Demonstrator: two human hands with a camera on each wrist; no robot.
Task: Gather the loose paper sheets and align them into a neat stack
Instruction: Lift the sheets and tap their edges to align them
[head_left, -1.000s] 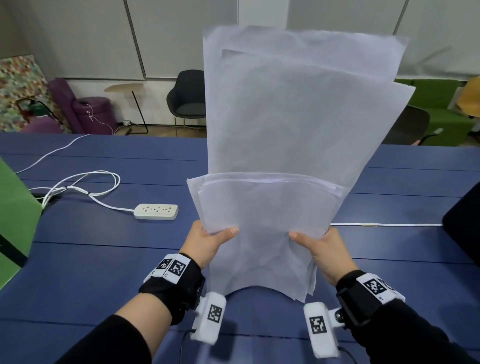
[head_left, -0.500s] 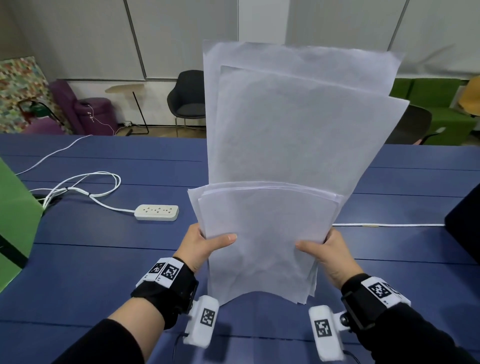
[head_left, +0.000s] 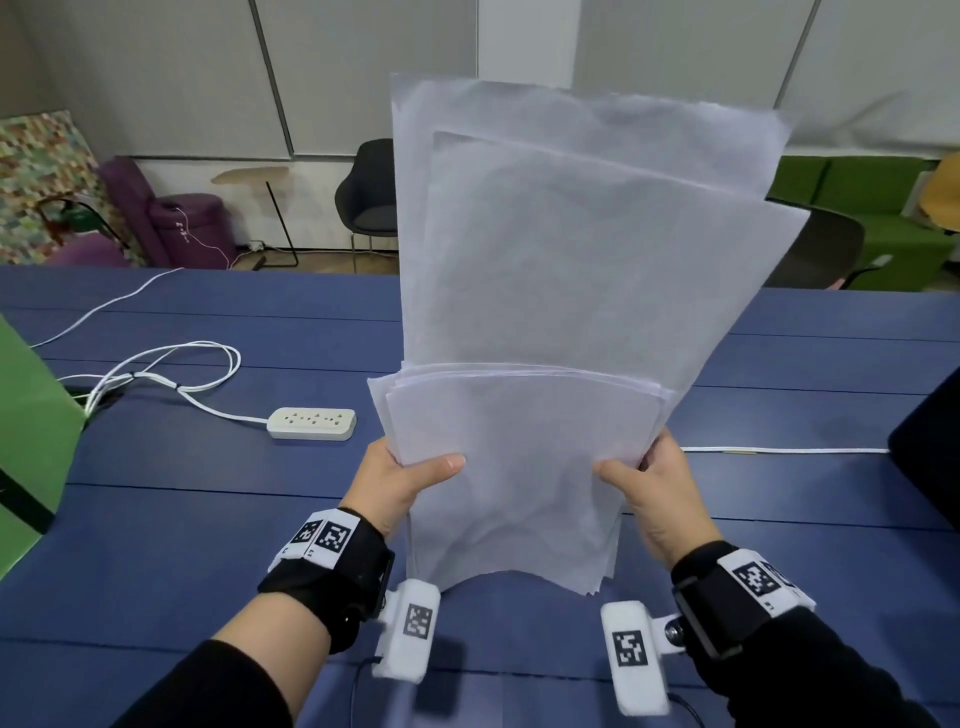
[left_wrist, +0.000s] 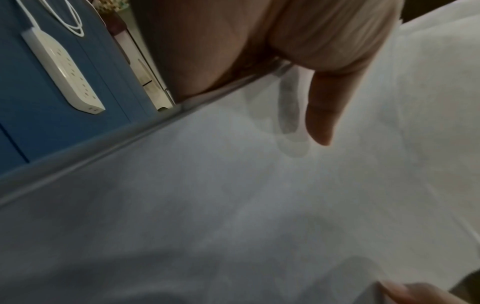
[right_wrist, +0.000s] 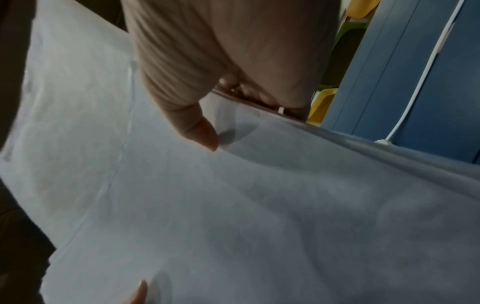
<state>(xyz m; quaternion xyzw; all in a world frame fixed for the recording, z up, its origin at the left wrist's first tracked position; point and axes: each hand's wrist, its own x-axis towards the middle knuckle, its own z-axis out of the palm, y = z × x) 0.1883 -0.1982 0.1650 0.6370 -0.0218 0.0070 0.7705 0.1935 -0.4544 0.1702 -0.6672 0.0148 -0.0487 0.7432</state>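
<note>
Over on the far left a green box (head_left: 31, 415) sits at the worktop's (head_left: 156, 519) edge, with a white cable (head_left: 156, 364) looping across to a power strip (head_left: 312, 423), all well apart from the action. Now the left hand (head_left: 397, 480): thumb laid flat across the front of the paper sheets (head_left: 519, 467), its fingers gone behind them, so it's pinching the bundle's left edge, and the left wrist view shows that thumb (left_wrist: 322, 111) pressing the top sheet. In the middle, the sheets stand upright between both hands, bottom edges hanging just above the worktop, it seems, though whether they touch it is hard to call. And they're far from square: a nearer group tops out halfway up, while two taller sheets (head_left: 597, 234) rise well above them, one skewed to the right. Holding the lot vertical looks like a setup for tapping the bottom edge on the worktop so the high sheets can slide down level. On to the right hand (head_left: 657, 499), mirroring its partner, thumb in front, fingers wrapped behind, pinching the right edge; the right wrist view has the thumb (right_wrist: 197, 127) down on the paper. The matching side grips keep the floppy sheets from buckling while leaving them loose enough to settle. Far right, another white cord (head_left: 779, 450) runs toward a dark object (head_left: 930, 441) at the frame's edge.
</note>
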